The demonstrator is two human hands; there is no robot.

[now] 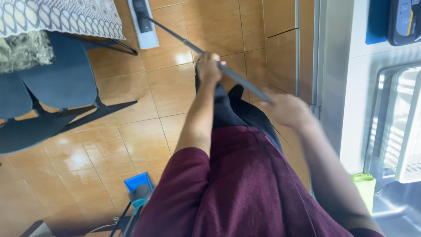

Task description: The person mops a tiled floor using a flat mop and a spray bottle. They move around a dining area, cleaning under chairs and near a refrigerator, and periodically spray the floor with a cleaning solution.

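I look straight down at an orange tiled floor. Both my hands grip a long dark mop handle [239, 78]. My left hand [208, 66] holds it farther along, toward the mop. My right hand [287, 109] is shut around its upper end, blurred. The handle slants up and left to a flat white mop head [144, 24] that lies on the tiles at the top. My maroon top and dark trousers fill the lower middle.
A dark blue chair [52, 92] stands at the left beside a table with a patterned cloth [66, 17]. At the right is a steel counter with a sink [394, 131]. A blue dustpan-like tool [138, 186] lies near my feet.
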